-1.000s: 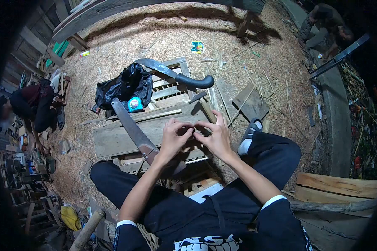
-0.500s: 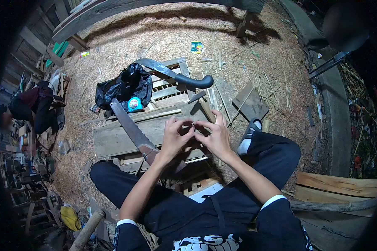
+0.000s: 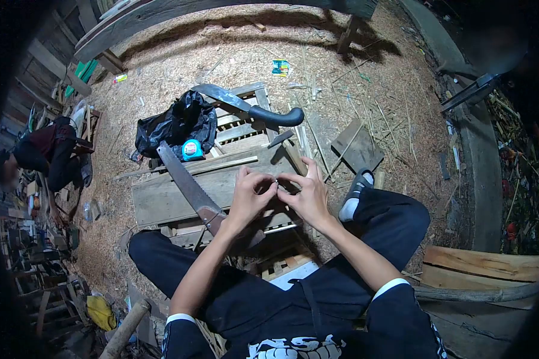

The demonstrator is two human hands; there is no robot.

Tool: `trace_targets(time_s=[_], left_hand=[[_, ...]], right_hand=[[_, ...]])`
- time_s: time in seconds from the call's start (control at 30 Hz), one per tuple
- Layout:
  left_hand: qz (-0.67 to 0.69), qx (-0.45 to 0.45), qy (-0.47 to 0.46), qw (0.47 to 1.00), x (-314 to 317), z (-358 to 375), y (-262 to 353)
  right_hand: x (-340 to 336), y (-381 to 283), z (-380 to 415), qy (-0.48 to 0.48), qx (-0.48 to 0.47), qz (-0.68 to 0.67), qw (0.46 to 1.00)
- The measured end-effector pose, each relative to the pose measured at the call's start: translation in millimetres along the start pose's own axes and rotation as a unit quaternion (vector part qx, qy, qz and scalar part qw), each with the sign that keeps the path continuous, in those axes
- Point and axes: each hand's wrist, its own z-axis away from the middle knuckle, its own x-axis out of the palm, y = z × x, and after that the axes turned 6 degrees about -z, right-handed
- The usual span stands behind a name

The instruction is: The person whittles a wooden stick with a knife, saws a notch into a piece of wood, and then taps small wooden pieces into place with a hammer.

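My left hand (image 3: 250, 194) and my right hand (image 3: 306, 194) meet fingertip to fingertip above a wooden board (image 3: 161, 199). Thumb and forefinger of each are pinched together on something tiny that I cannot make out. Left of my hands, a hand saw (image 3: 182, 179) lies slanting across the board. Beyond it are a blue tape measure (image 3: 192, 150) and a black plastic bag (image 3: 176, 122). A large knife with a black handle (image 3: 275, 116) rests on the slatted wood. Just past my right hand lies a hammer (image 3: 293, 154).
Another person (image 3: 53, 152) crouches at the left among wood pieces. A wooden bench (image 3: 221, 13) spans the top. A flat wood block (image 3: 357, 146) lies on the shavings at the right, planks (image 3: 485, 264) at the lower right, a yellow cloth (image 3: 101, 312) at the lower left.
My hands remain pinched together in nearly the same place. The other person at the left has shifted slightly, with an arm now reaching down.
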Motion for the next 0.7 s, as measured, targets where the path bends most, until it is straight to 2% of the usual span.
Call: trace_targets(time_s=[0.4,0.7], left_hand=[[-0.013,0.043,-0.002,0.999,-4.3,1.5,-4.0],[-0.013,0.038,-0.010,0.999,-6.3,0.9,0.3]], right_hand=[[-0.6,-2.7,1.5,0.004,-0.001,0.003,1.000],[0.8,0.4,1.9,0.004,-0.006,0.004,1.000]])
